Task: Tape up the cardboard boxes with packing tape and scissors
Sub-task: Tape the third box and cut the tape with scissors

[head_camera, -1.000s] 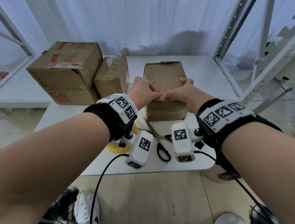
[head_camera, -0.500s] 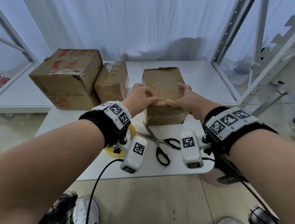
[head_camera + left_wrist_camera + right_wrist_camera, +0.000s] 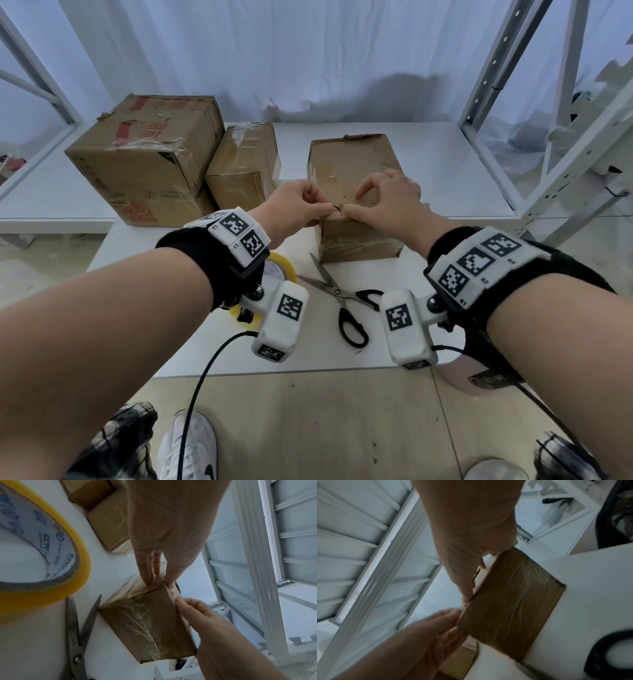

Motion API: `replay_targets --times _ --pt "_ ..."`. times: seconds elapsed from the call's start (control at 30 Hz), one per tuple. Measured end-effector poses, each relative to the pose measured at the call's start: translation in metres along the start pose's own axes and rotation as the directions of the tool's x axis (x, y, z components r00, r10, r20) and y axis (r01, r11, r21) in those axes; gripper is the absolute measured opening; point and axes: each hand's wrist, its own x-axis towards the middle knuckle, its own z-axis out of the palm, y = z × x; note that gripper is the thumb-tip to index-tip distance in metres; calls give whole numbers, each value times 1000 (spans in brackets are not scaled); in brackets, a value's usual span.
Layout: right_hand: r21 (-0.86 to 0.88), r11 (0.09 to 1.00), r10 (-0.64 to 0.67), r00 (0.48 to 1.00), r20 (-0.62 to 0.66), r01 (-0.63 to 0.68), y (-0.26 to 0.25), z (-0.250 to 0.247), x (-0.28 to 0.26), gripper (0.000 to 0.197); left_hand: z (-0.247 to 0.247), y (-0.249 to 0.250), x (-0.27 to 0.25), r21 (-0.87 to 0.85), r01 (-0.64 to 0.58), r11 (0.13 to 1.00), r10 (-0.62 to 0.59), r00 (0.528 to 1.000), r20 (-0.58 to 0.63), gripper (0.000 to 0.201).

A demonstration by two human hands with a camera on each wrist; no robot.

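Observation:
A small brown cardboard box (image 3: 352, 161) stands mid-table, its near face (image 3: 145, 626) wrapped in clear tape. My left hand (image 3: 325, 209) and right hand (image 3: 349, 211) meet at the middle of the box's near top edge. Each pinches that edge between thumb and fingertips. In the left wrist view the left hand (image 3: 159, 582) has its fingers on the front face and its thumb on top. The right hand (image 3: 476, 582) shows the same grip in the right wrist view. Open scissors (image 3: 342, 298) lie in front of the box. A yellow tape roll (image 3: 281, 270) sits partly hidden under my left wrist.
A large cardboard box (image 3: 147, 161) and a smaller taped one (image 3: 243, 161) stand at the back left. A white metal shelf frame (image 3: 548, 137) rises on the right. The table's front edge (image 3: 308, 371) runs below my wrists, and a black cable (image 3: 198, 394) hangs over it.
Both hands have gone from fists pressing on the box's near top edge to a fingertip pinch at its middle. The right hand's other fingers have lifted. The box has stayed put.

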Motion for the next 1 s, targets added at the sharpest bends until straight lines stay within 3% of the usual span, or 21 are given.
replay_targets --times 0.1,0.23,0.3,0.4,0.53,0.8,1.0 --pt "-33 997 71 997 -26 -72 -8 4 -1 33 5 -1 4 43 -7 999 9 998 -63 14" --pt "-10 997 74 997 -21 -74 -8 2 -2 31 6 -2 3 63 -19 998 25 996 -85 11" --pt "18 998 53 999 10 -53 -4 -3 -3 32 0 -1 -1 15 -26 1000 26 999 -21 8" --pt "40 999 -14 998 66 11 0 -13 -8 41 -13 -3 -7 21 -28 999 25 991 135 23" --pt "29 999 -31 997 65 29 -3 -14 -12 44 -10 -3 -9 94 -53 994 44 995 92 25" --pt "18 999 -49 995 82 47 -7 -13 -15 29 -6 0 -4 188 -70 980 61 997 55 24" --pt "-11 998 -68 994 81 69 -6 -8 -10 18 -2 7 0 455 -116 883 93 993 74 22"
